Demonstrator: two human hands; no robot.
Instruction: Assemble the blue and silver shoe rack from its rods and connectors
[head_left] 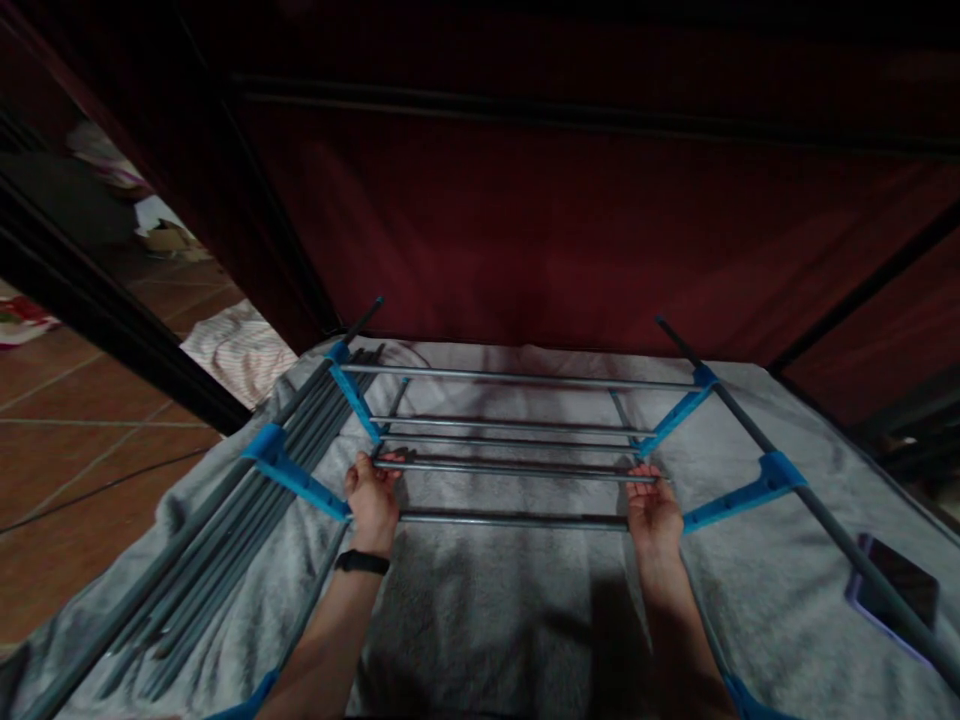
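Note:
A grey metal rod (517, 470) spans the gap between my two hands, level across a rack frame of grey tubes and blue plastic brackets. My left hand (373, 503) has its fingers closed around the rod's left end, close to a left blue bracket (304, 483). At the other end, my right hand (654, 508) is palm up with its fingers curled under the rod, near a right blue bracket (742, 492). Another crossbar (517, 520) runs just below, joined to the frame. Further crossbars (517, 378) link the brackets at the back.
Several loose grey tubes (247, 530) lie bundled on the left of the grey blanket (487, 620). A phone (896, 590) rests at the right, partly behind a side tube. Dark red wood panels (525, 230) stand behind the frame. Brown floor tiles (67, 470) show at the left.

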